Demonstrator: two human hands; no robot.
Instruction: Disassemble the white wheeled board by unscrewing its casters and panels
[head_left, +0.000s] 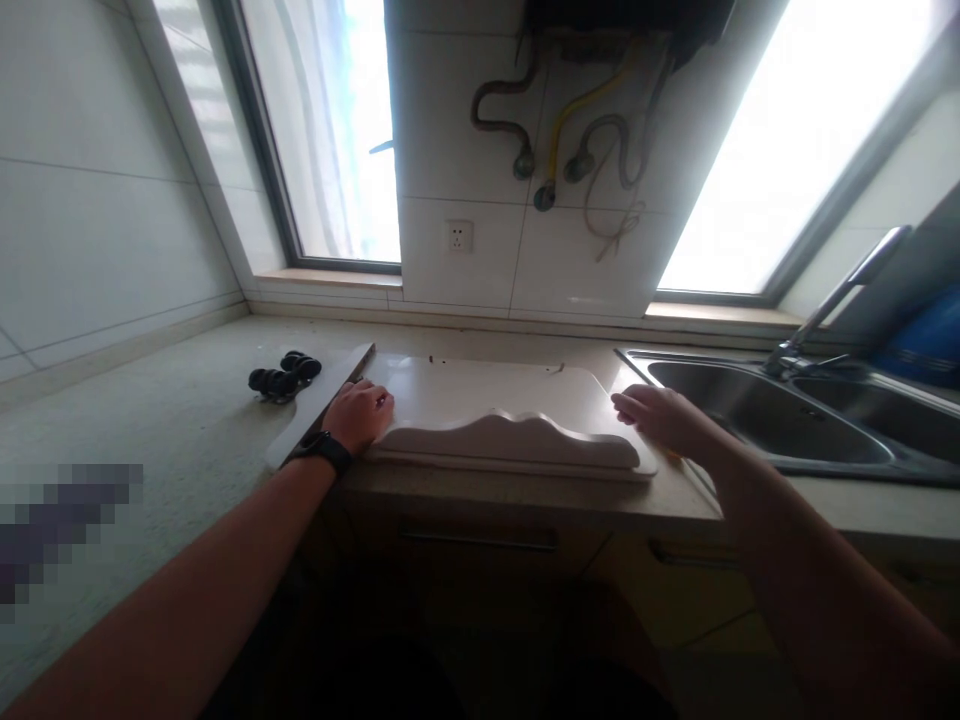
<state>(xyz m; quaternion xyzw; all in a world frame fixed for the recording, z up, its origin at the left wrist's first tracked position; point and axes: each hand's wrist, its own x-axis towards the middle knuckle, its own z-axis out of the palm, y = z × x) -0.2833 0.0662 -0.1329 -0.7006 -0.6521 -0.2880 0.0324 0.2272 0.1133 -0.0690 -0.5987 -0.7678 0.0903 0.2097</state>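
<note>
A white board [487, 385] lies flat on the counter, with a wavy-edged white strip [517, 440] along its near side. My left hand [361, 412], a black watch on its wrist, is at the board's left end with its fingers curled. What these fingers hold, if anything, is hidden. Just left of that hand a second white panel [337, 388] stands on edge. My right hand [651, 412] is closed beside the board's right end, its fingertips near the edge. A small orange bit shows beneath it; I cannot tell what it is.
Black wheel-like parts [285, 376] sit on the counter [187, 400] to the left. At the right is a steel double sink [757, 410] with a tall faucet [840, 295]. A wall socket [459, 236] and pipes are at the back. Drawer handles [480, 537] run below the front edge.
</note>
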